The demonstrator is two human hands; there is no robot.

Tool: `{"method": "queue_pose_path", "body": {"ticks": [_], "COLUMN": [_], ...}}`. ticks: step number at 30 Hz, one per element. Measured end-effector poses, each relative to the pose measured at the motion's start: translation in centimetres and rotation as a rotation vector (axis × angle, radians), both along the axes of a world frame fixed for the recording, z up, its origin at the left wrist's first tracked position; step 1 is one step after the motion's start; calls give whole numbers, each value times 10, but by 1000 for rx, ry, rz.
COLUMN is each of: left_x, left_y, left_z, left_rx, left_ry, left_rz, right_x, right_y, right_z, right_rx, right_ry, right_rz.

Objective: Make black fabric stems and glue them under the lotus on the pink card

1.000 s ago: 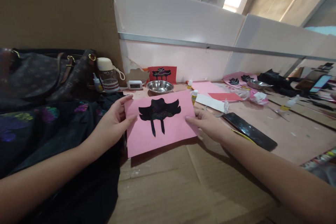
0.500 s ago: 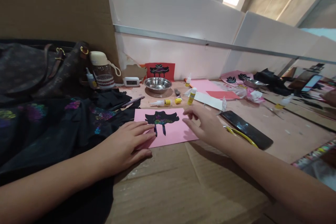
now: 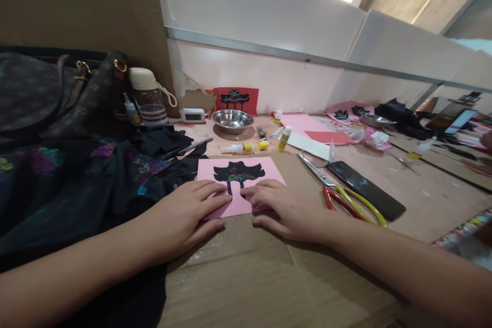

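Note:
A pink sheet (image 3: pixel 207 174) lies on brown cardboard (image 3: pixel 246 277). On it is a black roof-shaped cutout (image 3: pixel 238 171) with colourful glitter and two dark strips (image 3: pixel 229 188) below it. My left hand (image 3: pixel 192 210) rests on the sheet's lower left part, its fingers spread, their tips beside the left strip. My right hand (image 3: pixel 280 207) lies over the lower right part with fingers extended, the fingertips at the right strip's lower end. Neither hand holds anything. Scissors (image 3: pixel 330 182) with red and yellow handles lie right of the sheet.
Behind the sheet are a glue bottle (image 3: pixel 238 148), a glue stick (image 3: pixel 284 138) and a metal bowl (image 3: pixel 232 120). Black glittery fabric (image 3: pixel 96 189) spreads at left, near a bag (image 3: pixel 34 92) and a bottle (image 3: pixel 148 97). A phone (image 3: pixel 365 189) lies right of the scissors.
My right hand has moved left and down from the sheet's right edge to the right strip, uncovering the scissors. My left hand stays on the sheet.

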State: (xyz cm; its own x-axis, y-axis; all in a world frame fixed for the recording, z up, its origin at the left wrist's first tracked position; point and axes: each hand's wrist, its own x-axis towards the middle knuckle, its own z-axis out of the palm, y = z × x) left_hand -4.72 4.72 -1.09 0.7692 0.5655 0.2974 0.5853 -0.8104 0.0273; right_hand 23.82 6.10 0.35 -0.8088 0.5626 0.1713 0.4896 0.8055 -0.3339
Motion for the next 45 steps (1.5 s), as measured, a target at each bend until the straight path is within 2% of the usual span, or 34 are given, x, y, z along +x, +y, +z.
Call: {"method": "queue_pose_path", "body": {"ticks": [8,15,20,28,45], "left_x": [0,0,1,0,0], "left_y": [-1,1,1,0,0], "left_z": [0,-1,0,-3,-2], "left_rx": [1,-26,-18,-19,-27], "left_ry": [-3,-2,-14,-53,-62], "left_rz": [4,9,-6,15,3], "right_x": [-1,1,-1,-6,-5], "right_y": [0,0,0,-1,-2], "right_z": [4,0,0,11,9], "right_rx": [-1,20,105,23,71], "right_ry": [-19,4,116,24,-11], "right_rz": [6,6,85,96,88]}}
